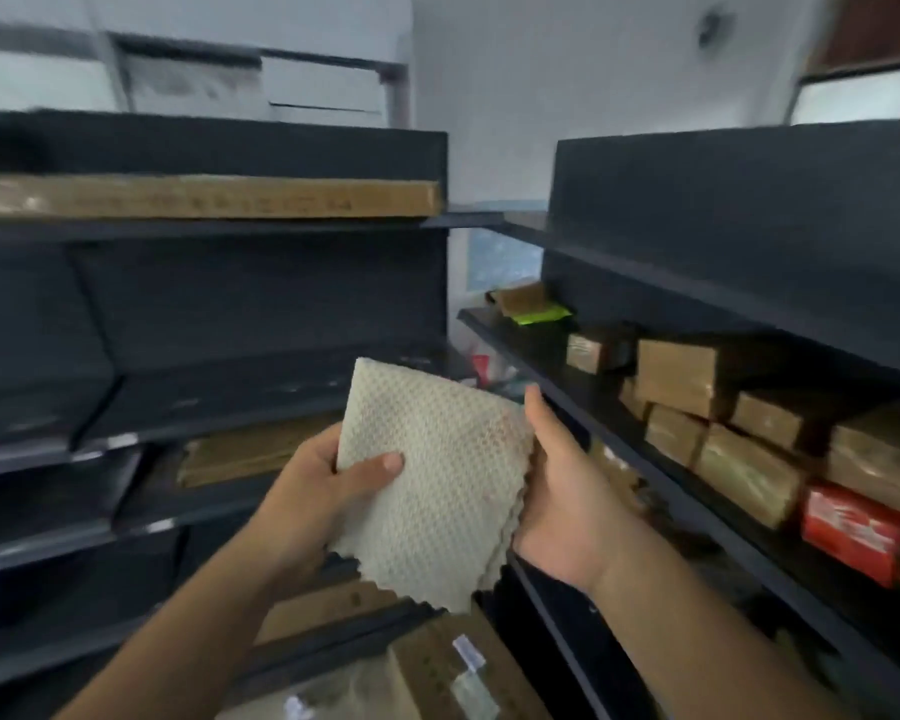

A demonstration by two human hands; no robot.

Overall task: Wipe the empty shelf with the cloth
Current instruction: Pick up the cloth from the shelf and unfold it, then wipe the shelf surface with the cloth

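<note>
A cream waffle-textured cloth (432, 475), folded into a rough square, is held upright in front of me. My left hand (318, 491) grips its left edge, thumb pressed on the front. My right hand (557, 491) holds its right edge, fingers behind the fabric. Behind the cloth, a dark empty shelf (240, 397) runs across the left rack at mid height, with nothing on its board. Both hands are in front of and slightly below that shelf, apart from it.
A long cardboard box (204, 197) lies on the upper left shelf. The right rack (645, 480) carries several brown wrapped boxes (676, 374) and a red box (853, 530). More cartons (437, 667) sit low in front. A white wall fills the back.
</note>
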